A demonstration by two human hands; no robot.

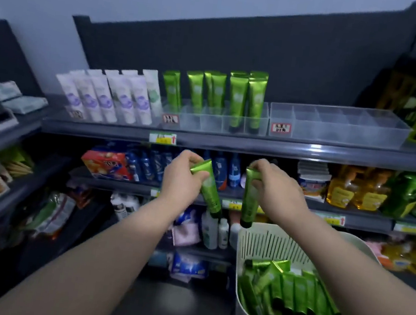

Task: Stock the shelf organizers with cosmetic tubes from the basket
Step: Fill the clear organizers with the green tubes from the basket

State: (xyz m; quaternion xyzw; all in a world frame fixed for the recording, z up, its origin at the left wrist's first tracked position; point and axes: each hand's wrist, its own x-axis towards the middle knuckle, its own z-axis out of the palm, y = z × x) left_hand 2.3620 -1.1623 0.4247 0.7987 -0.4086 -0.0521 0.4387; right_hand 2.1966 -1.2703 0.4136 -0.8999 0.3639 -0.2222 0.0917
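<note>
Cosmetic tubes (295, 289): glossy green, black caps, heaped in basket (257, 237) at lower right of view; two more out, one per hand.
Basket: white slotted plastic, still well stocked.
Left hand (181, 177): fingers + thumb clamped round upper part of left tube (211, 195), near crimped end.
Left tube: tilted, crimp up-left, cap down-right, clear of basket.
Right hand (275, 186): fingertips pinched on crimped end of right tube (248, 203).
Right tube: approx. upright, cap down, hanging just above basket rim.
Mid organizer (212, 120): clear, divided, on top shelf (230, 141); green tubes standing cap-down in some compartments, several front compartments w/o tubes.
Right organizer (339, 127): clear, divided, just beside mid one; no tubes visible inside.
White/purple tubes (103, 97): standing at left end of top shelf.
Weight (judged): light, easy one-handed.
Feel (judged): soft walls, prob. denting under hard squeeze; shiny skin, likely a bit slippery.
Stiff parts (judged): flat crimp + cap.
Best hold (judged): pinch at or just under crimp, cap leading down into compartment; only gentle pressure on mid-body.
Risk (judged): tall + narrow, prone to tipping or knocking neighbours if set in at an angle.
Step (judged): carry-up to top shelf; both held tubes not yet placed.
</note>
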